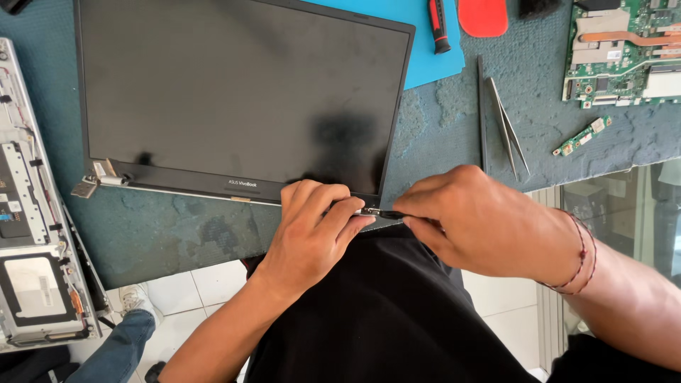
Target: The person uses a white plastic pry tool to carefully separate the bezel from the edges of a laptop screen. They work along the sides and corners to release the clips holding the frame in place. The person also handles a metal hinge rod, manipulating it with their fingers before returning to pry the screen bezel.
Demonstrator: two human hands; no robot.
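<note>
At lower centre, the hinge (374, 211) is pinched, apparently, between left hand (312, 230) and right hand (475, 220) fingers, its axis running left-right.

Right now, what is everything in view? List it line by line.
laptop screen panel: one, black, flat on the mat, centre
hinge: one, silver, panel's lower left corner
mat: one, dark teal, covers the bench
blue sheet: one, top centre
screwdriver: one, red and black, on the blue sheet
tweezers: one, silver, right of panel
circuit boards: two, green, top right
laptop base: one, silver, left edge
left hand: at panel's lower right corner
right hand: pinching a small dark part there
</note>
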